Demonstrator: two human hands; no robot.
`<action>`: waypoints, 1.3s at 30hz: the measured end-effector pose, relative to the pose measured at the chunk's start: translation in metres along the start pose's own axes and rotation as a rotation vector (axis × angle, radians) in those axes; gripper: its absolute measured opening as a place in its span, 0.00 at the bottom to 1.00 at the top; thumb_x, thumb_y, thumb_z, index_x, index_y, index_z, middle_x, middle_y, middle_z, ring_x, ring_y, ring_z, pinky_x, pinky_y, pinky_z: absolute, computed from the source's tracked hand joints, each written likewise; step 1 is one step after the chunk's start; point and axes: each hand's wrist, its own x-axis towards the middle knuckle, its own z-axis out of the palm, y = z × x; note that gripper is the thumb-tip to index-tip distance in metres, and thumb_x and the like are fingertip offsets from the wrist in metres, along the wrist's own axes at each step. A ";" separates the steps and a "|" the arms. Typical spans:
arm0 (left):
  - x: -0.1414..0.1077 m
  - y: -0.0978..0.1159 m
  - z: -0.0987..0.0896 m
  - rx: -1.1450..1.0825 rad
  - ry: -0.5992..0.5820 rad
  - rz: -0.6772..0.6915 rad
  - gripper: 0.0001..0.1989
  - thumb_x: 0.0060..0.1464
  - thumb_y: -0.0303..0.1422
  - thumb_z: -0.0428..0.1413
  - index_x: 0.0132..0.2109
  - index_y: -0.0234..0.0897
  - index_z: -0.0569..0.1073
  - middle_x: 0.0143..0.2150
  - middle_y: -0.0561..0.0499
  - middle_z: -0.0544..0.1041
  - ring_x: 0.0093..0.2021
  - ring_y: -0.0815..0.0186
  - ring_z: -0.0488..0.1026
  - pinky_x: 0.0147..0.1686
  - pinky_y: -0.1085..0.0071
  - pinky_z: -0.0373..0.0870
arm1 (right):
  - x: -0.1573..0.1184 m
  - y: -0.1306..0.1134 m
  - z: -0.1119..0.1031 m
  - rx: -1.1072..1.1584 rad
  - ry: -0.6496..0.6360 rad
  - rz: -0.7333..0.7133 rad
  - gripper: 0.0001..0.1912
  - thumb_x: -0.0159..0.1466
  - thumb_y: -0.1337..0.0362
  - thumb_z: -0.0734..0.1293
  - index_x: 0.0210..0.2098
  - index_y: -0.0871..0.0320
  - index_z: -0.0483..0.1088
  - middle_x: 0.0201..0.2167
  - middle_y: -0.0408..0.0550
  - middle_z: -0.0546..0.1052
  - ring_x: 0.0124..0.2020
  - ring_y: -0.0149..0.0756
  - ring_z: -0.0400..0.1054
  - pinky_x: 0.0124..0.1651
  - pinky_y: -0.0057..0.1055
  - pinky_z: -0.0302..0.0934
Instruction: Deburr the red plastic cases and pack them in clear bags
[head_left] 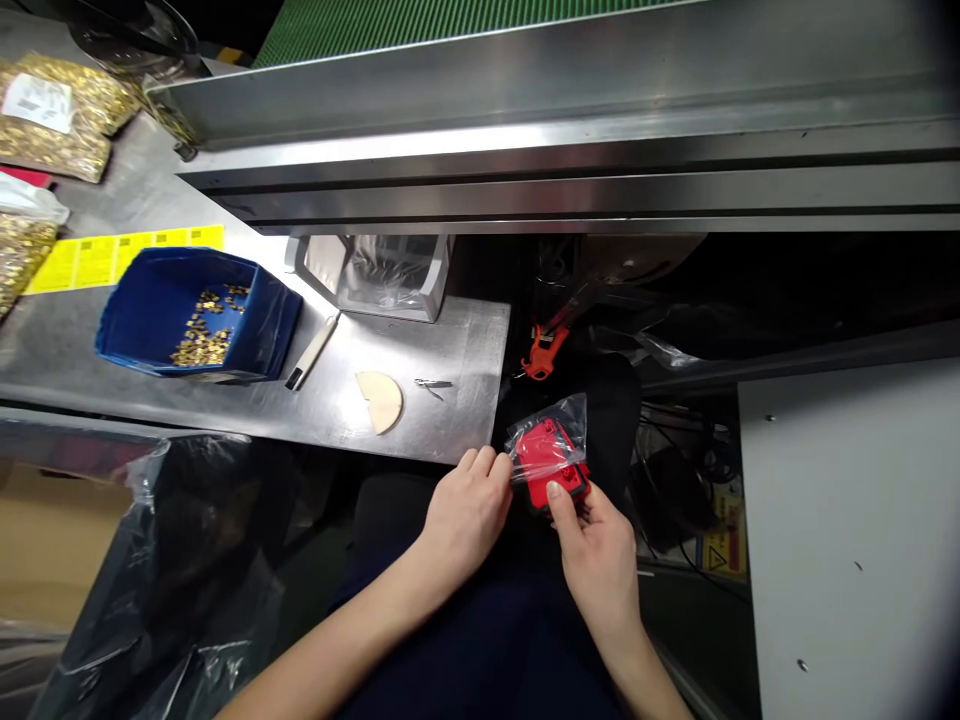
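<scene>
A red plastic part [549,455] with black edges is partly covered by a clear plastic bag [571,420] above my lap. My right hand [600,545] grips the lower right of the red part, thumb on top and fingers underneath. To its left, my left hand [471,500] is closed, its fingers pinching the edge of the clear bag. The bag's far corner sticks out past the red part. The left fingertips are partly hidden behind the knuckles.
On the metal table [457,350] are a blue bin [172,310] with small brass pieces, a knife [313,352], a wooden semicircle [381,400] and a grey tray [436,285]. A conveyor frame [562,90] runs across the top; an orange tool [544,352] hangs below.
</scene>
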 end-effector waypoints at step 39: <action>-0.016 -0.063 -0.069 -0.141 0.192 0.159 0.10 0.67 0.24 0.49 0.53 0.40 0.66 0.37 0.52 0.75 0.31 0.66 0.71 0.32 0.71 0.69 | 0.070 -0.096 0.042 -0.565 -0.396 -0.730 0.05 0.71 0.60 0.67 0.42 0.51 0.75 0.41 0.41 0.79 0.39 0.35 0.72 0.43 0.32 0.59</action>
